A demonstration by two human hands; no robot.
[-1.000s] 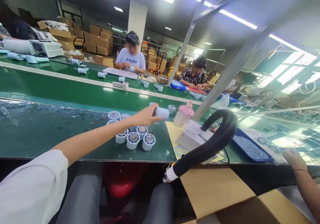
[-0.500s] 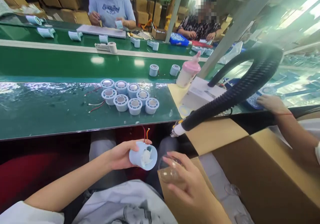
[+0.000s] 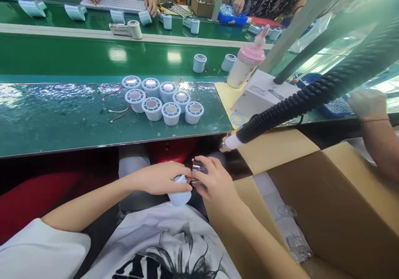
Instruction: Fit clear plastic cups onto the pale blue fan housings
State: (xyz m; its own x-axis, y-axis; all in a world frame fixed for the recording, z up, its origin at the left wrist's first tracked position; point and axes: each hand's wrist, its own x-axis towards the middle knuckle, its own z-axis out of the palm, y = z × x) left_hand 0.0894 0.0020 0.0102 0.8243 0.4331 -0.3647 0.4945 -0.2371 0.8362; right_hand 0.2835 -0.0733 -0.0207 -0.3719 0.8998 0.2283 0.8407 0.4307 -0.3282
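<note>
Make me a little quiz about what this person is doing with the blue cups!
1. True or false: the left hand holds a light blue housing over the lap.
2. How many housings stand in the cluster on the green bench? A) five B) eight C) twelve
3. What does the right hand press against the held housing?

Key:
1. True.
2. B, eight.
3. A small clear piece.
</note>
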